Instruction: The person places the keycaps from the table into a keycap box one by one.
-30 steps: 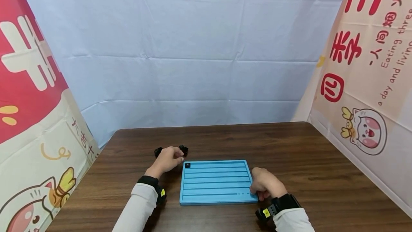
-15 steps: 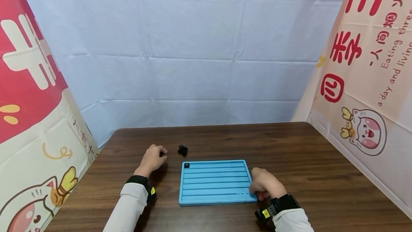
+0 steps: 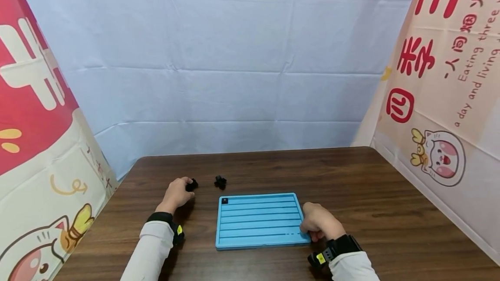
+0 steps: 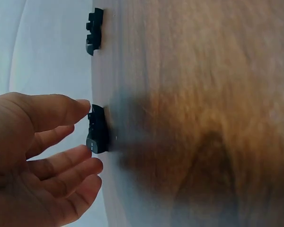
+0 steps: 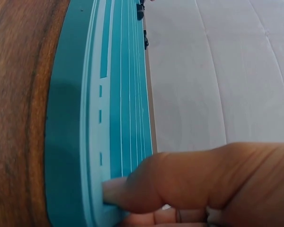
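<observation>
My right hand [image 3: 322, 222] pinches the lower right corner of a light blue rectangular board [image 3: 258, 224], which has a raised rim and parallel grooves. In the right wrist view the thumb [image 5: 137, 189] lies on the rim, with curled fingers lower down. A small black square [image 3: 225, 201] sits in the board's upper left corner. My left hand [image 3: 176, 193] is beside a small black knobbed piece [image 4: 98, 130] on the table. In the left wrist view its thumb and loosely bent fingers are spread on either side of this piece.
A second black knobbed piece [image 3: 220, 182] lies to the right of the first, behind the board. Dark wooden table [image 3: 390, 211] surrounds everything. Pale blue cloth [image 3: 234, 77] hangs behind it, with printed cloths [image 3: 441, 99] at both sides.
My left hand has moved left, from between the two black pieces to the left one, which shows again past the fingertips. The right hand keeps its hold on the board's corner.
</observation>
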Demonstrator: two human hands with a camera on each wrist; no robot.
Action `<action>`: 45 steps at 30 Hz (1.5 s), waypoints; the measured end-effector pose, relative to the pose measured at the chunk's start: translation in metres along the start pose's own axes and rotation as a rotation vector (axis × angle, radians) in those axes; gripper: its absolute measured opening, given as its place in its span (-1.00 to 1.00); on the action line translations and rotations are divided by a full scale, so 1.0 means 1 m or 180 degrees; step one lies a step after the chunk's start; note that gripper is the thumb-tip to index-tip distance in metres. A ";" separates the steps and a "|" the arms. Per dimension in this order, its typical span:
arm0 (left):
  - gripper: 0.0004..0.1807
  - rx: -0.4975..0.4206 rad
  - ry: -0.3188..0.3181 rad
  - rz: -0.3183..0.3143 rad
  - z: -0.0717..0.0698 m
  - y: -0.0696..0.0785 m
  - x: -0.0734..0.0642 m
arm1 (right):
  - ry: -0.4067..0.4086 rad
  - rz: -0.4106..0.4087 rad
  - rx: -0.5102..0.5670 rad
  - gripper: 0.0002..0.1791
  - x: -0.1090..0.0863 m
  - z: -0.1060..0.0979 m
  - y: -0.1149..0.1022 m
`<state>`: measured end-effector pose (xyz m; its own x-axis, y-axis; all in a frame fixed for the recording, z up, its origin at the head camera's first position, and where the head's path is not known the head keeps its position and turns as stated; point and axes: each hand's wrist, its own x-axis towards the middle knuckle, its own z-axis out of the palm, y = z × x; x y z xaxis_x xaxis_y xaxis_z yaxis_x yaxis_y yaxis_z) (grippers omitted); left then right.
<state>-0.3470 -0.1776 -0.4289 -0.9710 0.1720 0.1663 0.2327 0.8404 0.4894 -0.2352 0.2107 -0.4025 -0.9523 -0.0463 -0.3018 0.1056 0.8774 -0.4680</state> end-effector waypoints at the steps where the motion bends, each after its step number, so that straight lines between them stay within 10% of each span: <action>1: -0.58 0.0007 -0.0012 -0.0004 0.000 0.000 0.000 | -0.0001 0.0001 0.0007 -0.87 0.000 0.000 0.000; 45: -0.84 -0.0039 -0.0200 0.0076 0.005 -0.001 -0.003 | -0.0102 -0.0109 0.0126 -0.90 0.002 -0.001 0.003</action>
<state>-0.3446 -0.1759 -0.4339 -0.9666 0.2241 0.1244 0.2562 0.8294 0.4964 -0.2369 0.2139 -0.4036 -0.9459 -0.0917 -0.3112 0.0851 0.8555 -0.5107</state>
